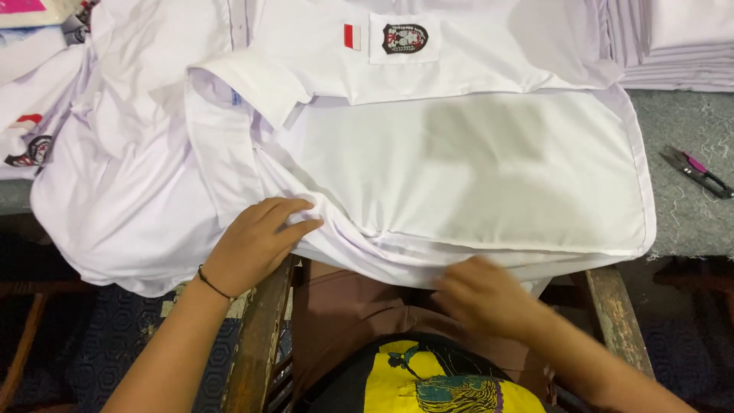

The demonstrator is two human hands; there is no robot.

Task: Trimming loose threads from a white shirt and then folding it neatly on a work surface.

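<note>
Shirt (pixel 474 164) white, spread flat, chest badge, hem creased.

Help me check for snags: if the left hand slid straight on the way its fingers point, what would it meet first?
The left hand points right, along the white shirt; it would probably meet the bunched fold at its fingertips first.

Garment workshop, finishing station. Evidence: stack of folded white cloth (pixel 677 42) at the table's far right corner; identical badged white shirts (pixel 34 115) heaped at its left edge; thread snips (pixel 697 171) on grey felt table cover (pixel 688 214); worn wooden frame (pixel 256 344) beneath.
</note>
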